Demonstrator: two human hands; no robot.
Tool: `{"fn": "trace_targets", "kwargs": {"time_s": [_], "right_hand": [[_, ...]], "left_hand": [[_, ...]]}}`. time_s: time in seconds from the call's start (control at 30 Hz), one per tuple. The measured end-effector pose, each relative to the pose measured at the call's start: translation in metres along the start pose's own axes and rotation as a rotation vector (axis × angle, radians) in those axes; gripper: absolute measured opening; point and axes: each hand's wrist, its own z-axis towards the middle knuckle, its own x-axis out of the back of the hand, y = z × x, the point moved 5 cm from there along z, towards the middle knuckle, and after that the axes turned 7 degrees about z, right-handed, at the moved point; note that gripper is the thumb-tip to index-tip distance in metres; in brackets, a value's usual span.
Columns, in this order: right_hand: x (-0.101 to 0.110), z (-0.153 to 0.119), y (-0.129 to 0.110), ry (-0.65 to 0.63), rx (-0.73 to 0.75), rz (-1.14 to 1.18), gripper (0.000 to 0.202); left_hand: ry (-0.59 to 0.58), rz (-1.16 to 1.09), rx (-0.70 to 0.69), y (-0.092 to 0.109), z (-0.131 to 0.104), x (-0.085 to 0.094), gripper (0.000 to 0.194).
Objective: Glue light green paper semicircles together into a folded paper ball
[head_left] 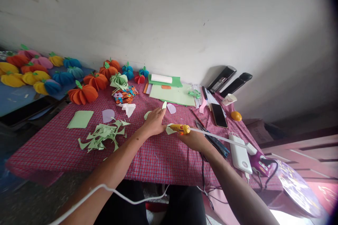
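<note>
My right hand (pixel 194 140) is wrapped round a yellow hot glue gun (pixel 182 128), its nozzle pointing left. A long translucent glue stick (pixel 219 136) sticks out of its back. Just under the nozzle is a pale green paper piece (pixel 169 130). My left hand (pixel 155 122) is closed near the nozzle, with a small pale green paper cutout (pixel 164 105) standing up at its fingertips. Another pale green piece (pixel 147 115) shows partly beside that hand, and a lilac cutout (pixel 171 108) lies just beyond it.
Pale green scraps (pixel 104 136), a green paper stack (pixel 80 119) and paper pumpkins (pixel 83 94) occupy the left. Paper sheets (pixel 171 94) lie at the back. Scissors (pixel 215 144), a phone (pixel 219 115), a white power bank (pixel 239 153) and cables are on the right.
</note>
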Motion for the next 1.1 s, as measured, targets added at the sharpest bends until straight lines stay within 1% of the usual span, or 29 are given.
{"fn": "trace_targets", "kwargs": {"time_s": [0.1,0.4,0.57,0.7,0.97,1.1], "right_hand": [[-0.001,0.000,0.002,-0.002,-0.033,-0.017,0.020],[0.000,-0.002,-0.001,0.008,-0.025,-0.038,0.017],[-0.002,-0.004,-0.003,0.020,0.009,-0.033,0.018],[-0.005,-0.004,-0.003,0.018,0.051,-0.023,0.018],[-0.007,-0.008,-0.002,-0.014,0.075,-0.025,0.019],[-0.009,-0.010,-0.001,-0.013,0.077,-0.033,0.019]], "left_hand": [[0.003,-0.007,0.001,0.000,0.000,0.000,0.066],[0.017,0.019,-0.013,0.001,0.000,0.001,0.065],[-0.004,0.015,-0.001,0.000,0.000,0.001,0.067],[0.001,0.017,-0.004,0.000,0.000,0.000,0.068],[-0.008,0.026,0.002,-0.003,0.001,-0.005,0.073],[-0.022,0.027,0.015,-0.003,0.001,-0.005,0.071]]}}
